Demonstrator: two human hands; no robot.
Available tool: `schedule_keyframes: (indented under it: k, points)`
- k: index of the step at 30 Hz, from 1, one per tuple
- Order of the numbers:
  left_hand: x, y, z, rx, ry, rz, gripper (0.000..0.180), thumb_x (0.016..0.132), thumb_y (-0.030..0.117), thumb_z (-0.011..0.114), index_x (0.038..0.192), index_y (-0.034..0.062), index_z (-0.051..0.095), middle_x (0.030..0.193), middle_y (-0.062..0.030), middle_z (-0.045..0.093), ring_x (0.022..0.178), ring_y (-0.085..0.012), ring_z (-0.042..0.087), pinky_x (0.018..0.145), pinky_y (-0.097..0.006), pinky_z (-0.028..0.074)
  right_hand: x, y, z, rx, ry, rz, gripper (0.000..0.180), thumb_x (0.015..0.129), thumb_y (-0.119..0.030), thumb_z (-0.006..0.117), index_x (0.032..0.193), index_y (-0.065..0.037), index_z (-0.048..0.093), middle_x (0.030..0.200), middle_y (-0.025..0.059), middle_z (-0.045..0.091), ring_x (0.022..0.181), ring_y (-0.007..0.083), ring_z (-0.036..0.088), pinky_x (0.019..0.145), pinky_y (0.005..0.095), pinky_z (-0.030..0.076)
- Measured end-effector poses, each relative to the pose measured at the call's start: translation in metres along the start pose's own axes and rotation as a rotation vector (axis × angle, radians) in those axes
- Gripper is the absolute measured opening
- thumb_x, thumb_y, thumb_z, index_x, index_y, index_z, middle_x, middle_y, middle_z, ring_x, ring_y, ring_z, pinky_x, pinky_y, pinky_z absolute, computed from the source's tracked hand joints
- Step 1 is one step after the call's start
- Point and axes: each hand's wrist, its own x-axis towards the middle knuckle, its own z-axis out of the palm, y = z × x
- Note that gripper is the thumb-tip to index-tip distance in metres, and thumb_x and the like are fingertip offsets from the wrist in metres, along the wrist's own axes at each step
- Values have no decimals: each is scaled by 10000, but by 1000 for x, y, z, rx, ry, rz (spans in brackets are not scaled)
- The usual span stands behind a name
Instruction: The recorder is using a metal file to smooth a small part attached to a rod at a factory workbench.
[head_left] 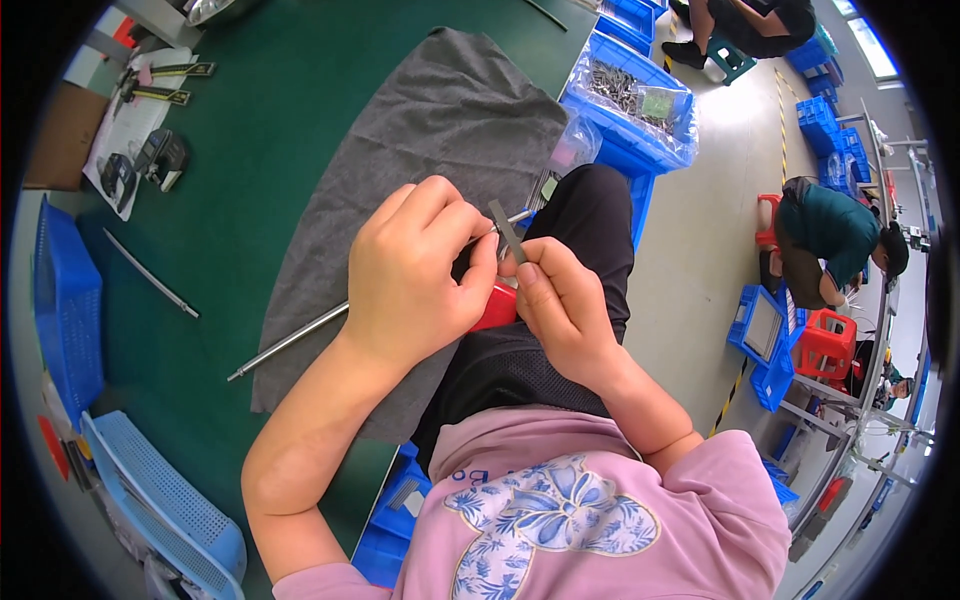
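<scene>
My left hand is closed, fingers curled round a long thin metal rod. The rod's far part slants down-left over the grey cloth, and a short thin end in line with it comes out past my fingertips. Between the thumb and fingers of my right hand is a flat grey bar, like a file or a stone. This bar crosses the short end right beside my left fingertips; whether they touch, I cannot tell. My fist hides the rod's middle.
The green table carries another metal rod, calipers and blue baskets at left. A blue bin of small metal parts stands beyond my knee. Two people sit farther off, near red stools and blue crates.
</scene>
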Motion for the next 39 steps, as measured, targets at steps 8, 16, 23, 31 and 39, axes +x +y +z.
schedule_keyframes:
  k: [8,16,23,31,39]
  points:
    - [1,1,0,-1,-2,-3,146,631,-47,693,707,16,585,684,-69,531,592,-226,541,515,-319,416,-5,1,7,5,171,-254,355,915,28,499,1248,13,379,708,71,555,604,68,504,557,234,447]
    - [-1,3,-1,33,-27,-52,120,661,13,685,685,44,572,718,-60,526,652,-242,553,554,-355,448,-5,18,-3,-388,209,-568,534,737,148,517,1247,-5,566,705,119,562,593,197,571,566,267,475]
    - [-2,4,0,36,-17,-54,119,669,13,685,685,42,571,716,-62,526,648,-244,552,549,-355,443,-4,15,-1,-427,229,-603,565,724,141,537,1262,-30,573,708,106,554,583,198,552,542,285,466]
    - [-2,4,1,41,-6,-53,113,682,19,689,689,39,577,710,-61,524,645,-241,544,548,-350,441,-9,10,-1,-557,146,-478,483,799,165,497,1261,35,549,772,113,585,645,158,570,618,241,474]
    - [-1,4,2,1,-19,-63,102,678,-13,679,691,26,586,713,-65,525,634,-245,532,547,-358,429,-5,7,3,-611,211,-526,516,756,169,502,1246,22,569,679,88,530,554,154,527,534,243,444]
